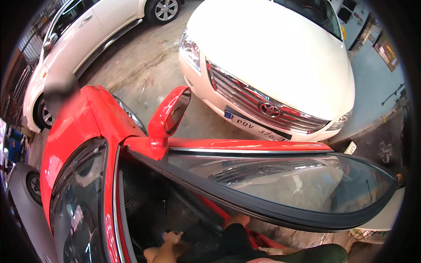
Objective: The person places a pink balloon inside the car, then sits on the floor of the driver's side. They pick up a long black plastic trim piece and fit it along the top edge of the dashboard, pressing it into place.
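Observation:
Inside the open doorway of a red car (72, 127), my left hand (174, 238) is closed low in the dark cabin. A small dark, bluish thing shows at its fingers, too small to name. My right hand (272, 251) lies at the lower edge of the view, close to the red lower part of the open car door (261, 241). Its fingers are partly hidden, so its grip is unclear. A bare knee and dark clothing show between the two hands. The door's window glass (280, 175) and black frame stretch across to the right.
A red side mirror (169, 111) juts up from the door. Beyond it stands a white car (267, 57), nose toward me. Another white vehicle (101, 26) is at the far left, a grey car (28, 210) at the near left. A person (61, 96) is by the red car's front.

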The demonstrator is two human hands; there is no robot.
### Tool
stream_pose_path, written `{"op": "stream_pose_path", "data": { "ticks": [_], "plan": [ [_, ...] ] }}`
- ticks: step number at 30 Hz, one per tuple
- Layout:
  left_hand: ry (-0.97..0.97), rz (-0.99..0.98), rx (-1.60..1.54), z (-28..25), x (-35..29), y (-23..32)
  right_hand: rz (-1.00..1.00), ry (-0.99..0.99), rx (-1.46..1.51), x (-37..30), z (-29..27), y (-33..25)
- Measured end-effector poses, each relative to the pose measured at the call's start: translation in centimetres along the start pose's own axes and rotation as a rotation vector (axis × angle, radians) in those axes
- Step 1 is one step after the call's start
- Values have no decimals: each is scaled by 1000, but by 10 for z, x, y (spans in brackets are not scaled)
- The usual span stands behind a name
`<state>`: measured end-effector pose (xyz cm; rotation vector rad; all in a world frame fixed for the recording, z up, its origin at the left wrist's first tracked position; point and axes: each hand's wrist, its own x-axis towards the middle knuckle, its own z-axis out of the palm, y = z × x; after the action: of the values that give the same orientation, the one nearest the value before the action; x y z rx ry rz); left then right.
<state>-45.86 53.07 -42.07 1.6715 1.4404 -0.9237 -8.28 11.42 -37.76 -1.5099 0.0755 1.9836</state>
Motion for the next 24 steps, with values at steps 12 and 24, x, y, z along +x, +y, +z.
{"op": "stream_pose_path", "data": {
  "ticks": [12, 24],
  "plan": [
    [-145, 266, 170, -29, -4, 47, -1174, 1013, -750, 53, 25, -250],
    [196, -4, 710, -60, 57, -99, -1037, 1108, -950, 151, 84, -294]
  ]
}}
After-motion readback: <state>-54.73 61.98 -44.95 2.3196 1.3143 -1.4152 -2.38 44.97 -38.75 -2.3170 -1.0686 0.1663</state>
